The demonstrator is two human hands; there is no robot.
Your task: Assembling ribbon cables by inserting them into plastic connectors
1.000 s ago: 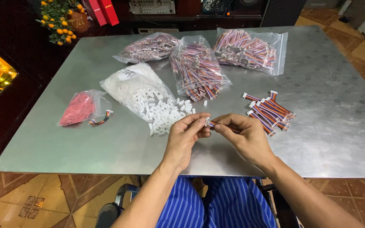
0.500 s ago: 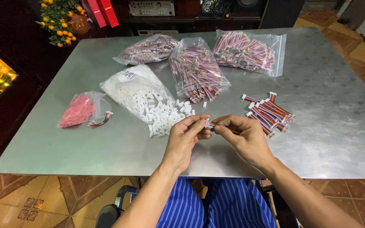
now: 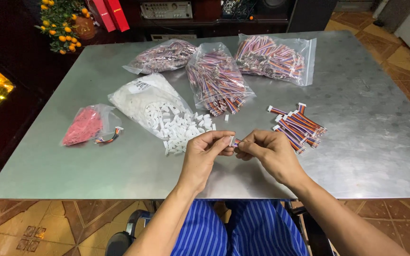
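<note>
Clear bags crowd the steel table (image 3: pixel 366 142): three of striped wires (image 3: pixel 217 78) at the back, one labelled bag of white plugs (image 3: pixel 155 106), one red bag (image 3: pixel 82 125). My left hand (image 3: pixel 205 156) and right hand (image 3: pixel 266 151) pinch a small wire piece (image 3: pixel 234 141), mostly hidden by my fingers.

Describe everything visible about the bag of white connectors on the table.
The bag of white connectors is a clear, soft plastic pouch lying flat on the metal table, left of centre. It bears a white label near its far end. Its open mouth faces the person, and small white plastic connector housings have spilled from it into a loose heap on the tabletop. No hand touches it; the left hand is just in front of the spill.
</note>
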